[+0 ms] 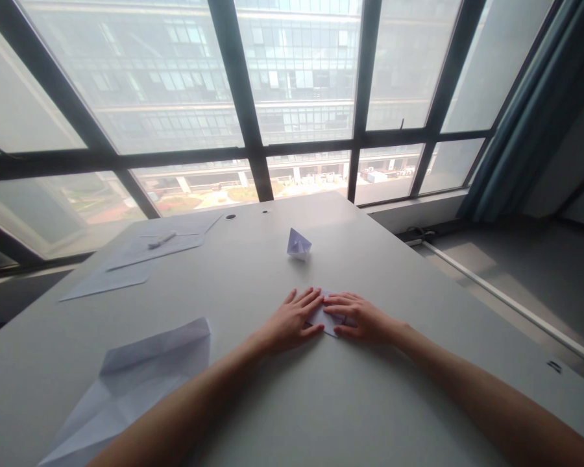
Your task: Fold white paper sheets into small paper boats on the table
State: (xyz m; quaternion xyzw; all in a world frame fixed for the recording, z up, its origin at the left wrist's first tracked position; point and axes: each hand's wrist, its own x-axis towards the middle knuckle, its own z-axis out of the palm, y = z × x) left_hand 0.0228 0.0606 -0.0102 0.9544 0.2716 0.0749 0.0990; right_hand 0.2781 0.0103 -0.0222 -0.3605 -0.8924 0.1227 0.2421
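My left hand [292, 319] and my right hand [357, 316] lie side by side on a grey table [253, 402], fingers spread and pressing flat on a small folded piece of white paper [322, 317]. Most of that paper is hidden under my fingers. Beyond my hands, a small folded paper boat [298, 244] stands upright on the table. A large paper plane [131, 379] lies at the near left, beside my left forearm.
Loose paper sheets [126, 263] with a pen [161, 240] on them lie at the far left. A cable hole [230, 216] sits near the table's far edge. Large windows stand behind; floor and a curtain [525, 123] are to the right.
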